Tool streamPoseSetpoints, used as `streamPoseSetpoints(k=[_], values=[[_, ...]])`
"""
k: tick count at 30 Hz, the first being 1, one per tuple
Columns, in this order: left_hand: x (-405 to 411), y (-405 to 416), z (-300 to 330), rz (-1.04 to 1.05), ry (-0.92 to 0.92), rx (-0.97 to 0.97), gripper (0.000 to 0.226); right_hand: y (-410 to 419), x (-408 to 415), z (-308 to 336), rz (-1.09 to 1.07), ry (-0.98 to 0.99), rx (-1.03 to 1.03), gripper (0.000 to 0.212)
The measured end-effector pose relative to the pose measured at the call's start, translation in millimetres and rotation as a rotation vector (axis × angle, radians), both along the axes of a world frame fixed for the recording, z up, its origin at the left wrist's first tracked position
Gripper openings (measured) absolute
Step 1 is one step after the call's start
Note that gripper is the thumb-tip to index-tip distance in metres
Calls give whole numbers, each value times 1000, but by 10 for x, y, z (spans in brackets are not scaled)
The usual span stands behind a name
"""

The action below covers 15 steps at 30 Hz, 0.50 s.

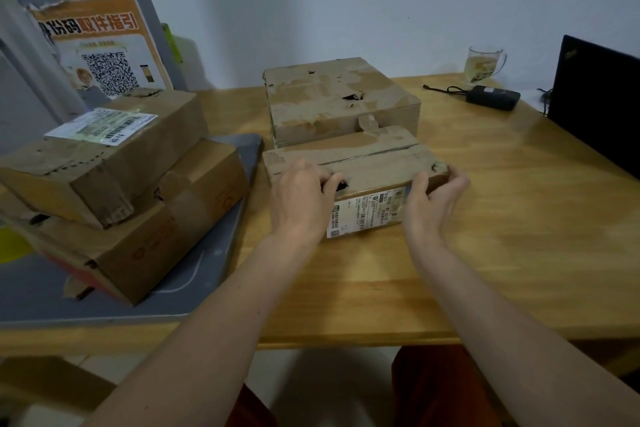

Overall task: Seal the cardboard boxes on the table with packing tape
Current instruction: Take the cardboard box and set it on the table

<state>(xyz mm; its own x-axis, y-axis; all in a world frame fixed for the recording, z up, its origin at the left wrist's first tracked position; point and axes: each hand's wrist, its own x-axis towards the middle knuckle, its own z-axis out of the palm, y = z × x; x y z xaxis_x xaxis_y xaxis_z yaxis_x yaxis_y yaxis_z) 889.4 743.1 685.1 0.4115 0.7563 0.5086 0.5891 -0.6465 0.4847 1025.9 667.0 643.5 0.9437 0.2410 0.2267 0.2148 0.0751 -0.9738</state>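
both hands on the near box at the middle of the wooden table [485, 218]

the left hand [299, 199] curls its fingers over the near box's [363, 163] front top edge, gripping it; the right hand [434, 203] cups its right front corner, thumb on the labelled face. a larger box [336, 97] sits just behind, touching. 2 stacked boxes [114, 177] lie well apart on the left.

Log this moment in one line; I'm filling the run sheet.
left hand: grips small box | right hand: grips it | tape: unseen | seam: untaped
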Motion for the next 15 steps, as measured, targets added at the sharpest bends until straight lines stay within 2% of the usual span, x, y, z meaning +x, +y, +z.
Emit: streamPoseSetpoints(k=[5,10,15], values=[[-51,-66,-146,-72,-13,109,23,2,22,-20,-2,-25,-13,49],[-109,-108,-183,-138,137,260,24,-16,53,-34,35,-1,-24,49],[-43,-148,-183,-116,291,176,40,-114,290,0,58,2,-55,31]])
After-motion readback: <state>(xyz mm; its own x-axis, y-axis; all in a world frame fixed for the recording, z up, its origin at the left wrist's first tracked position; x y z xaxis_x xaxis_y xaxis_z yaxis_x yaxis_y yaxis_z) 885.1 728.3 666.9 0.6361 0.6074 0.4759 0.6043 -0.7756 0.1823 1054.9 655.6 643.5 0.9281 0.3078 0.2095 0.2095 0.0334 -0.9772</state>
